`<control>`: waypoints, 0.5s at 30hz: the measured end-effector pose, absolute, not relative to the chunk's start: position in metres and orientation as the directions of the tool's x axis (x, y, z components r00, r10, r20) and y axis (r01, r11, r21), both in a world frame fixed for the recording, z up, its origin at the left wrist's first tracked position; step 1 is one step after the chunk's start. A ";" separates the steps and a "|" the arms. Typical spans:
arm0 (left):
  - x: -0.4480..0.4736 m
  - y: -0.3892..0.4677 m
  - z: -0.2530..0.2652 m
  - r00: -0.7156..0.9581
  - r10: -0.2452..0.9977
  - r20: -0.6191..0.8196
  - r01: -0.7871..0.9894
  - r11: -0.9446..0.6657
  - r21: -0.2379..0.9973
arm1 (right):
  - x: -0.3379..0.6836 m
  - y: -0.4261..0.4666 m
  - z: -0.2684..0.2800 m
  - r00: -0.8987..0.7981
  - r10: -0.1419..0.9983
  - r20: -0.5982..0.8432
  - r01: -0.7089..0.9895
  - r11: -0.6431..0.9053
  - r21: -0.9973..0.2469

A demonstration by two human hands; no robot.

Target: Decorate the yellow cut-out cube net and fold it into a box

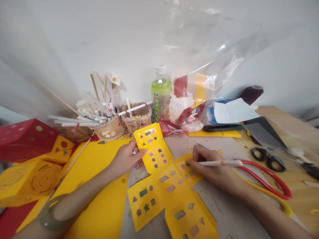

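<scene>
The cut-out sheet point(174, 181) is smooth, faintly glossy paper, the bottle point(160, 88) and bag point(224, 63) shiny plastic, the tabletop point(302, 196) smooth wood.

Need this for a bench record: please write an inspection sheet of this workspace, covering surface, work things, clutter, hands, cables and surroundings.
Surface: wooden table; grey board bearing paper scraps.
Work things: yellow cut-out card, panels with star, circle and triangle openings; white pen-shaped tool.
Clutter: black-handled scissors at the right; slatted basket with white sticks behind; red perforated box at the left.
Hands: left hand has its thumb on the card's edge; right hand grips the tool at a side panel.
Cables: nothing seen for certain; a red loop may be cord or handle.
Surroundings: white wall, white-capped bottle, clear plastic sheeting.
</scene>
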State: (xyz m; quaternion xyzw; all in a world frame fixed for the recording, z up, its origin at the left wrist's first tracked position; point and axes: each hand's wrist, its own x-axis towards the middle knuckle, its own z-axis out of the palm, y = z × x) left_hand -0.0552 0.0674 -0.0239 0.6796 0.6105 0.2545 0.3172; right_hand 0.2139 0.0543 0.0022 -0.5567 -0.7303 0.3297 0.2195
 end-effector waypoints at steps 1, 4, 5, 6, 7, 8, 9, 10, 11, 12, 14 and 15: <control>-0.055 0.067 -0.024 0.122 0.991 -0.045 0.670 -0.049 0.741 | 0.214 0.054 0.002 -0.285 0.958 -0.044 0.666 0.164 -0.727; -0.055 0.067 -0.023 0.127 0.991 -0.043 0.668 -0.053 0.742 | 0.214 0.055 0.001 -0.282 0.958 -0.048 0.657 0.157 -0.737; -0.055 0.067 -0.023 0.128 0.991 -0.040 0.667 -0.056 0.743 | 0.214 0.055 0.001 -0.282 0.958 -0.048 0.655 0.156 -0.739; -0.055 0.067 -0.023 0.128 0.991 -0.041 0.668 -0.056 0.742 | 0.214 0.055 0.002 -0.284 0.957 -0.049 0.653 0.156 -0.741; -0.055 0.067 -0.023 0.127 0.991 -0.043 0.670 -0.053 0.740 | 0.214 0.055 0.003 -0.289 0.956 -0.048 0.650 0.159 -0.743; -0.056 0.067 -0.023 0.124 0.991 -0.048 0.674 -0.049 0.737 | 0.214 0.055 0.003 -0.295 0.954 -0.048 0.648 0.163 -0.744; -0.056 0.067 -0.024 0.121 0.991 -0.051 0.676 -0.045 0.735 | 0.215 0.055 0.004 -0.300 0.953 -0.049 0.648 0.166 -0.743; -0.056 0.067 -0.024 0.118 0.992 -0.054 0.678 -0.041 0.734 | 0.215 0.055 0.005 -0.304 0.951 -0.050 0.648 0.168 -0.743; -0.056 0.067 -0.024 0.116 0.992 -0.056 0.679 -0.038 0.733 | 0.215 0.055 0.005 -0.308 0.950 -0.054 0.648 0.168 -0.743; -0.056 0.067 -0.024 0.113 0.992 -0.057 0.679 -0.036 0.733 | 0.216 0.055 0.005 -0.310 0.949 -0.057 0.649 0.168 -0.742; -0.056 0.067 -0.024 0.105 0.992 -0.065 0.680 -0.024 0.733 | 0.217 0.055 0.003 -0.309 0.949 -0.053 0.654 0.172 -0.737; -0.056 0.067 -0.025 0.101 0.992 -0.073 0.681 -0.016 0.732 | 0.217 0.055 0.002 -0.311 0.949 -0.051 0.657 0.176 -0.733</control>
